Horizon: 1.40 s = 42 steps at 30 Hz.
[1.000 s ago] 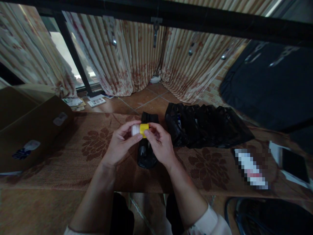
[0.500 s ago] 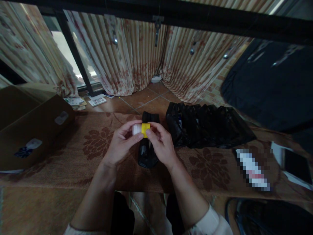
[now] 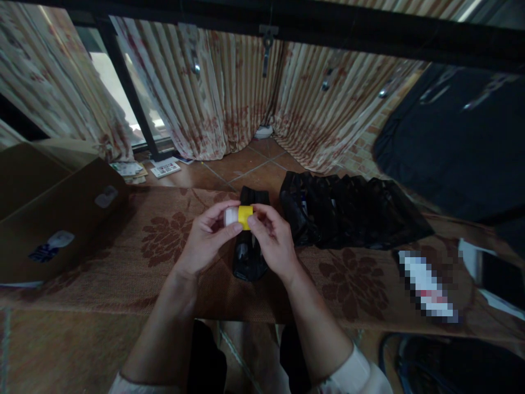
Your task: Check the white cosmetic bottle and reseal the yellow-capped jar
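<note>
Between my two hands is a small white container with a yellow band or label [image 3: 245, 217], lying on its side in the air. My left hand [image 3: 207, 235] is closed around its white end, thumb along the near side. My right hand [image 3: 271, 236] pinches the yellow end with thumb and fingers. Beneath it, on the cloth, lies a black folded item [image 3: 250, 265], partly hidden by my hands. What the container holds cannot be made out.
A cardboard box [image 3: 88, 202] stands at the left on the brown patterned cloth [image 3: 164, 290]. Right of my hands lie several black mesh bags [image 3: 353, 210] in a row. Farther right are a blurred-out white item [image 3: 426, 287] and a dark flat object [image 3: 502, 279]. A dark bar [image 3: 348, 41] crosses overhead.
The view has shifted slightly. Both hands keep their hold on the white and yellow container, with hardly any other visible movement.
</note>
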### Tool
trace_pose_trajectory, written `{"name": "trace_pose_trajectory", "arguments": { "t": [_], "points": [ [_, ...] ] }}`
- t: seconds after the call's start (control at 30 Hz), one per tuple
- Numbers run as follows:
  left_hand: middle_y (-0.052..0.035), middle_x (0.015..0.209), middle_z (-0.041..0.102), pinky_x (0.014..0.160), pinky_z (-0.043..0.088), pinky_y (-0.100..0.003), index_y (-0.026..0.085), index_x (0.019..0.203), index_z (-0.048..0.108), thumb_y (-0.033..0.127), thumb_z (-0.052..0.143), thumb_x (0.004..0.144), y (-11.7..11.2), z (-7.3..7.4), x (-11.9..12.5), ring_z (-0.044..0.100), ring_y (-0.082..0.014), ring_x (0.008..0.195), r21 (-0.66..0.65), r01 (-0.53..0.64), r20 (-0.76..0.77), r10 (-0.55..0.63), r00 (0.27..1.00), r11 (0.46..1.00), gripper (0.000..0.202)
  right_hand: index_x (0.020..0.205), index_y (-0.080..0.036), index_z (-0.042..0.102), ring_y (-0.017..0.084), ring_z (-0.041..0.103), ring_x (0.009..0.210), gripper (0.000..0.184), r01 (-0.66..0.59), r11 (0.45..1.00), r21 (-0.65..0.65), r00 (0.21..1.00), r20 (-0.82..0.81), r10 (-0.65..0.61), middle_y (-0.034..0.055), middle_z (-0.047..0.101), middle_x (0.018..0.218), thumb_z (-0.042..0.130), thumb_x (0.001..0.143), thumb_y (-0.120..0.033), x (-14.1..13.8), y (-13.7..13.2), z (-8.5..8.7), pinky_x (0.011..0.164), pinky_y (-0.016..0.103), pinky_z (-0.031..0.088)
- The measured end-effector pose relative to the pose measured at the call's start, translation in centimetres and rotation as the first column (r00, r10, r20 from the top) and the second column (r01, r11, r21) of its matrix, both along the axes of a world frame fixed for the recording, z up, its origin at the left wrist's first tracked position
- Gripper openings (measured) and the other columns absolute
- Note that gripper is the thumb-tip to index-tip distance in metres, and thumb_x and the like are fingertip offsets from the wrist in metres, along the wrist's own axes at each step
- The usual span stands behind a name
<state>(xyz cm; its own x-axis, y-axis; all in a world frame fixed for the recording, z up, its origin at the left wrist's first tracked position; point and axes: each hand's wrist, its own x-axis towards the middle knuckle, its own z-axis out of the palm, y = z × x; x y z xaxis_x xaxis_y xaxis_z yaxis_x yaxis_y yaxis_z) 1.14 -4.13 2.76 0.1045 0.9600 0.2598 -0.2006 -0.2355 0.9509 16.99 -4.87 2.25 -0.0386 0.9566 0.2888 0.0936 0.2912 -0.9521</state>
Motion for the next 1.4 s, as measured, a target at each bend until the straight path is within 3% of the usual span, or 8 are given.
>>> {"name": "trace_pose_trajectory", "arguments": {
  "t": [0.1,0.3,0.5,0.7,0.97,1.2,1.3,1.4],
  "points": [
    [-0.0021,0.097,0.073,0.081,0.053,-0.027,0.024,0.109,0.073,0.026,0.084,0.069,-0.03,-0.04,-0.01,0.066,-0.0150,0.085,0.004,0.013,0.005,-0.013,1.000,1.000,0.041,0.109,-0.023,0.062,0.016,0.062,0.079,0.036,0.015,1.000,-0.017,1.000,-0.014,-0.015,0.0014,0.064,0.090,0.063,0.086,-0.052,0.00,-0.10,0.18,0.069,0.028,0.053],
    [-0.0022,0.101,0.073,0.083,0.051,-0.027,0.024,0.109,0.072,0.026,0.083,0.070,0.08,-0.26,-0.15,0.066,-0.0153,0.088,-0.002,-0.006,-0.004,0.006,1.000,1.000,0.041,0.126,-0.026,0.056,0.017,0.062,0.090,0.044,-0.071,0.997,0.036,0.997,0.001,0.071,0.0056,0.062,0.115,0.065,0.087,-0.042,0.13,-0.28,0.46,0.072,0.029,0.053],
    [-0.0006,0.098,0.072,0.081,0.051,-0.025,0.025,0.112,0.072,0.023,0.083,0.071,-0.02,-0.33,-0.10,0.064,-0.0133,0.086,0.005,0.040,0.002,-0.040,0.999,0.999,0.043,0.102,-0.022,0.064,0.015,0.063,0.074,0.033,0.010,0.999,-0.032,1.000,0.027,-0.009,0.0020,0.066,0.088,0.061,0.088,-0.052,0.08,-0.09,0.19,0.065,0.027,0.051],
    [-0.0016,0.101,0.073,0.084,0.052,-0.026,0.026,0.110,0.073,0.024,0.083,0.070,0.02,-0.29,-0.14,0.065,-0.0144,0.089,-0.002,0.015,0.011,-0.015,1.000,1.000,0.041,0.129,-0.027,0.054,0.017,0.063,0.092,0.046,-0.058,0.998,0.037,0.998,0.005,0.058,0.0060,0.062,0.118,0.064,0.087,-0.046,0.12,-0.32,0.42,0.072,0.028,0.054],
    [-0.0019,0.096,0.073,0.075,0.053,-0.026,0.025,0.115,0.072,0.022,0.085,0.067,-0.27,-0.22,-0.23,0.066,-0.0140,0.080,-0.007,0.065,-0.005,-0.065,0.998,0.998,0.050,0.103,-0.022,0.064,0.015,0.061,0.070,0.037,0.034,0.999,-0.037,0.998,0.053,-0.032,0.0013,0.066,0.085,0.059,0.089,-0.056,0.17,0.08,-0.15,0.061,0.027,0.051],
    [-0.0024,0.104,0.073,0.083,0.052,-0.027,0.026,0.112,0.073,0.021,0.085,0.067,-0.12,-0.13,-0.28,0.066,-0.0150,0.089,0.003,0.034,-0.003,-0.034,0.999,0.999,0.047,0.131,-0.027,0.053,0.018,0.064,0.093,0.047,-0.095,0.995,0.030,0.994,0.051,0.094,0.0062,0.063,0.119,0.062,0.089,-0.045,0.40,-0.35,0.27,0.075,0.030,0.054],
    [-0.0025,0.104,0.073,0.082,0.052,-0.027,0.026,0.112,0.073,0.021,0.085,0.066,-0.07,-0.19,-0.30,0.066,-0.0152,0.089,0.004,0.032,-0.002,-0.032,0.999,0.999,0.048,0.124,-0.026,0.058,0.017,0.064,0.086,0.041,-0.078,0.997,0.019,0.994,0.080,0.076,0.0048,0.067,0.110,0.062,0.089,-0.047,0.34,-0.12,-0.06,0.072,0.029,0.052],
    [-0.0024,0.101,0.074,0.079,0.053,-0.026,0.026,0.113,0.072,0.019,0.086,0.065,-0.13,-0.35,-0.22,0.067,-0.0147,0.086,0.015,0.059,0.003,-0.059,0.998,0.998,0.051,0.102,-0.022,0.064,0.015,0.061,0.069,0.035,-0.012,1.000,-0.021,0.995,0.095,0.014,0.0012,0.068,0.083,0.058,0.090,-0.055,0.23,0.17,-0.25,0.061,0.026,0.046]
  ]
}}
